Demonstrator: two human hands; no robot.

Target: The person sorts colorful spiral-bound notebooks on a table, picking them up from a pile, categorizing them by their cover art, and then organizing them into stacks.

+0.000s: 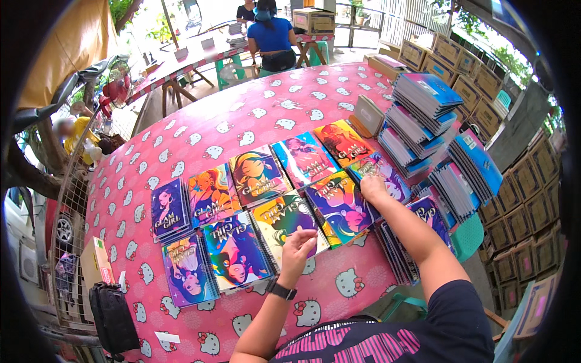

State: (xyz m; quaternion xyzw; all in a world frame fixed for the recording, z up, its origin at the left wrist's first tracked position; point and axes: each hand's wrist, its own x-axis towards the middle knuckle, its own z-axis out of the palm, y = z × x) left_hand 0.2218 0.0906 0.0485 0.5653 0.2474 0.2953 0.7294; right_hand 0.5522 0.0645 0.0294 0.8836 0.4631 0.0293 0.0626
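Two rows of spiral notebooks with bright illustrated covers lie in piles on the pink table. My left hand, a dark band on its wrist, hangs over a yellow-and-white notebook; its fingers are curled together and nothing shows in them. Farther right, my right hand is closed at the edge of a purple notebook, its fingertips partly hidden. Beside that hand lies a purple-and-orange notebook. A red-and-orange notebook lies just beyond, and a dark blue one ends the row at left.
Tall stacks of blue-covered spiral notebooks stand at the table's right side. Another notebook pile is under my right forearm. A black bag and cardboard box sit at left. Cartons line the right; a person stands beyond.
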